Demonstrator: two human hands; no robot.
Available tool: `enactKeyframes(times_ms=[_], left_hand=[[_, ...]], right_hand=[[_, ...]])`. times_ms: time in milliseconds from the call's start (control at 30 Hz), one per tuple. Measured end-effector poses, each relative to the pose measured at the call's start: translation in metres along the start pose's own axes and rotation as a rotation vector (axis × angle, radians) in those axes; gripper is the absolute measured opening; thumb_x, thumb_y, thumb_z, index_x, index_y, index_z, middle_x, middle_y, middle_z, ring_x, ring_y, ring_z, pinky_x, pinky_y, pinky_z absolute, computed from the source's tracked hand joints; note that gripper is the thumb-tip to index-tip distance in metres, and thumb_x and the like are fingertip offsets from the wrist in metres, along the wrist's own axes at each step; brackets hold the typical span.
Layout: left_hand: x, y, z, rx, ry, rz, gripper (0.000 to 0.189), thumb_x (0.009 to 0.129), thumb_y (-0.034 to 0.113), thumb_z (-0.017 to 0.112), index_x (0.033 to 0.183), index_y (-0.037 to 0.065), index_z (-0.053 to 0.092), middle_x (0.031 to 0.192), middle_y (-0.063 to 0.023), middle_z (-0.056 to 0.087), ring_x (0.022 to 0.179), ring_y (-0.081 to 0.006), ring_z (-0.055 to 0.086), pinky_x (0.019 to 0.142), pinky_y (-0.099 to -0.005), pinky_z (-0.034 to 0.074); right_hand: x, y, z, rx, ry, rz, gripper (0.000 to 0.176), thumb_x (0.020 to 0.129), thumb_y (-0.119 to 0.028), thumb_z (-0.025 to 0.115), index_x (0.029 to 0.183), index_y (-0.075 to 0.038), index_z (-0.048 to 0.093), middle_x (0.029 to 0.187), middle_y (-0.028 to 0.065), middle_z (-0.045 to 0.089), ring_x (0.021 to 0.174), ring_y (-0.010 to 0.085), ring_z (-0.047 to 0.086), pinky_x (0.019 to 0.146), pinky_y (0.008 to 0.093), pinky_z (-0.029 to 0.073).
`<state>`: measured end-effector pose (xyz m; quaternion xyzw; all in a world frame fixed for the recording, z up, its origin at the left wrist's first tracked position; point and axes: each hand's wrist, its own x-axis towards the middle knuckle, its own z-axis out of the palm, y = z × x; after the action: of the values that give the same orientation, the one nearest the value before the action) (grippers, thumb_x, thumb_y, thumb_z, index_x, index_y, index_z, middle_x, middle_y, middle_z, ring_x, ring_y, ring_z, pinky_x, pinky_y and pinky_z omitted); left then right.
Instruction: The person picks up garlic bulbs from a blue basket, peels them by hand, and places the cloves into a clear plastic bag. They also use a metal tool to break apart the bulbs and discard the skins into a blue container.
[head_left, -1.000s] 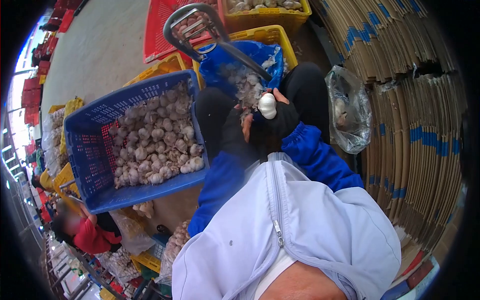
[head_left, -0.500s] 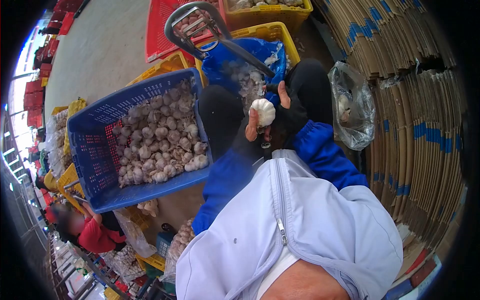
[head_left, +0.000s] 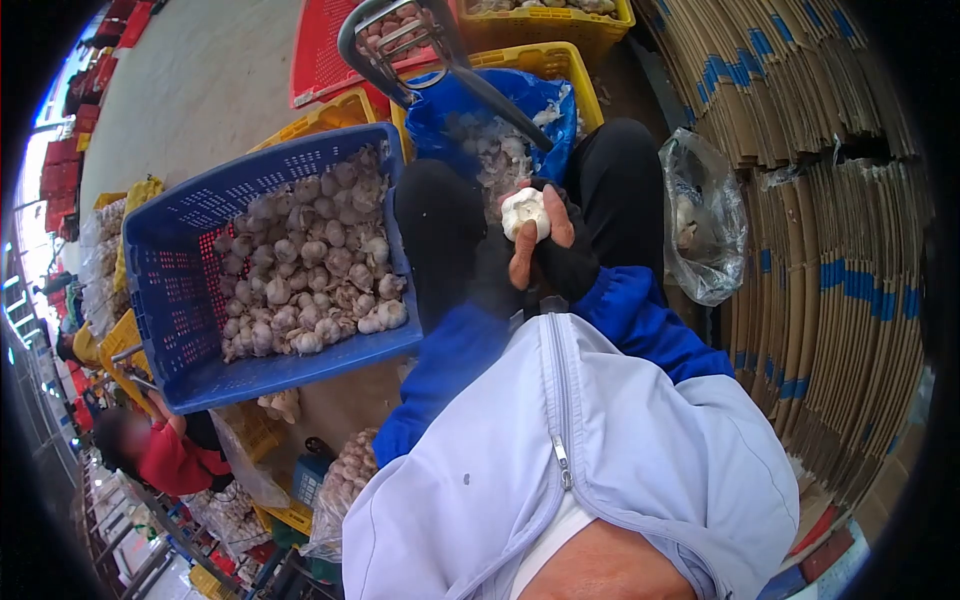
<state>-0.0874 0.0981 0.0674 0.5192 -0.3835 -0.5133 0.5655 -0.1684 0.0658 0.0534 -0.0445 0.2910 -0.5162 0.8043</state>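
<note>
A white garlic bulb point(head_left: 524, 213) sits between my two hands above my lap, its flat, hollowed face turned up. My left hand point(head_left: 520, 258), in a dark fingerless glove, holds the bulb from below left with the thumb pressed on it. My right hand point(head_left: 562, 228), gloved the same way, closes on its right side, thumb against the bulb; its other fingers are mostly hidden. Just beyond the hands a blue plastic bag point(head_left: 440, 135) lines a yellow crate and contains papery garlic skins point(head_left: 503, 160). A grey metal bar point(head_left: 495, 100) reaches over that bag.
At left a blue crate point(head_left: 190, 375) holds many garlic bulbs point(head_left: 300, 285). A clear plastic bag point(head_left: 715, 270) lies right of my knee. Stacked flattened cardboard boxes point(head_left: 820, 250) fill the right side. A red crate point(head_left: 318, 60) stands ahead; a person in red point(head_left: 180, 455) is at lower left.
The bulb has turned from its rounded side to its hollowed face. My right thumb, apart from the bulb before, has come down onto it. The view has shifted slightly.
</note>
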Motion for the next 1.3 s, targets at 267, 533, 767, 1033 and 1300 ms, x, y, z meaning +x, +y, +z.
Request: enactKeyframes(times_ms=[267, 533, 767, 1033, 1300], left_hand=[[0.004, -0.016, -0.012, -0.282, 0.014, -0.239, 0.039, 0.091, 0.038, 0.034, 0.087, 0.004, 0.054, 0.062, -0.0030, 0.051, 0.054, -0.0111, 0.050, 0.049, -0.0196, 0.039], [0.004, -0.021, -0.021, -0.421, -0.141, -0.324, 0.044, 0.091, 0.043, 0.029, 0.081, 0.006, 0.051, 0.059, -0.0018, 0.049, 0.052, -0.0091, 0.048, 0.049, -0.0208, 0.039], [0.000, -0.021, -0.019, 0.124, -0.209, -0.141, 0.039, 0.082, 0.013, 0.055, 0.118, 0.003, 0.043, 0.106, -0.0087, 0.055, 0.097, -0.0157, 0.052, 0.085, -0.0285, 0.039], [-0.003, -0.015, -0.012, -0.024, -0.159, 0.025, 0.030, 0.077, 0.003, 0.058, 0.106, 0.002, 0.051, 0.097, -0.0069, 0.056, 0.088, -0.0136, 0.054, 0.076, -0.0259, 0.045], [0.006, -0.025, -0.022, 0.381, -0.148, 0.355, 0.036, 0.073, 0.014, 0.062, 0.104, 0.000, 0.052, 0.095, -0.0118, 0.056, 0.089, -0.0204, 0.055, 0.081, -0.0297, 0.044]], right_hand=[[-0.001, -0.009, 0.016, 0.158, 0.047, 0.137, 0.021, 0.085, -0.028, 0.047, 0.098, -0.012, 0.052, 0.087, 0.0067, 0.056, 0.070, 0.0181, 0.055, 0.063, 0.0246, 0.049], [0.001, -0.024, -0.010, -0.028, -0.142, 0.306, 0.028, 0.090, -0.031, 0.035, 0.106, -0.011, 0.048, 0.097, 0.0088, 0.059, 0.072, 0.0172, 0.058, 0.056, 0.0276, 0.049], [-0.006, -0.017, 0.018, -0.101, 0.077, 0.043, 0.016, 0.087, -0.014, 0.048, 0.102, -0.012, 0.048, 0.078, 0.0008, 0.054, 0.071, 0.0128, 0.054, 0.062, 0.0284, 0.047], [-0.003, -0.038, 0.001, -0.164, 0.065, 0.048, 0.033, 0.086, -0.030, 0.050, 0.109, -0.007, 0.047, 0.093, 0.0068, 0.055, 0.096, 0.0175, 0.050, 0.079, 0.0330, 0.044], [-0.025, -0.063, 0.005, -1.126, -0.486, -0.210, 0.038, 0.076, -0.012, 0.062, 0.110, -0.002, 0.050, 0.105, 0.0087, 0.056, 0.099, 0.0162, 0.050, 0.087, 0.0306, 0.039]])
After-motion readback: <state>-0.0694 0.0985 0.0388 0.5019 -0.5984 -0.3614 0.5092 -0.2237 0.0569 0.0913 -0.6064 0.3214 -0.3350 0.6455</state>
